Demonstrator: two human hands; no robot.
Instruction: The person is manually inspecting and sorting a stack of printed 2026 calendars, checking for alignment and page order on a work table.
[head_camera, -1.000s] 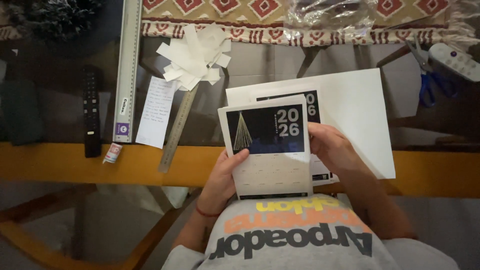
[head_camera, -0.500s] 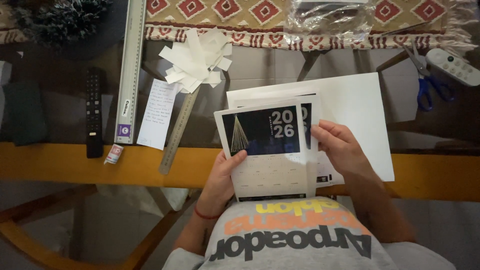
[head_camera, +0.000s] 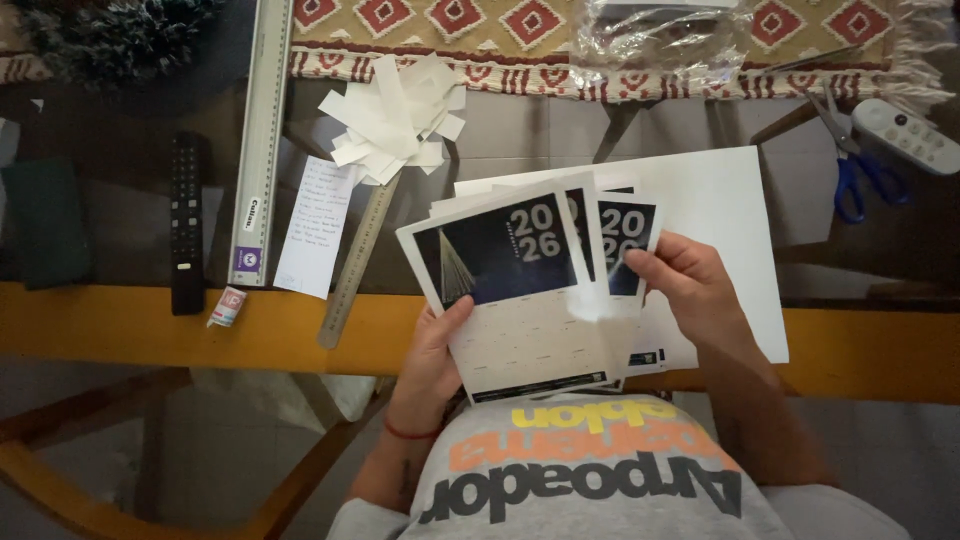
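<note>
I hold a small stack of printed calendar cards (head_camera: 520, 300), each with a dark blue picture on top and a pale grid below, fanned out in front of my chest. My left hand (head_camera: 432, 352) grips the stack's lower left edge, thumb on the front card. My right hand (head_camera: 690, 290) pinches the right edge of the cards behind, spreading them sideways. Under the cards lies a large white sheet (head_camera: 730, 230) on the glass table.
A pile of white paper strips (head_camera: 395, 120) lies above a steel ruler (head_camera: 357, 262). Left of it are a handwritten note (head_camera: 315, 225), a long aluminium ruler (head_camera: 258, 140), a black remote (head_camera: 187, 222) and a small glue stick (head_camera: 228, 307). Blue-handled scissors (head_camera: 850, 160) and a white remote (head_camera: 905, 135) sit at right.
The cards were one squared-up stack; now my right hand has slid the back ones to the right, fanning them, and the stack tilts slightly.
</note>
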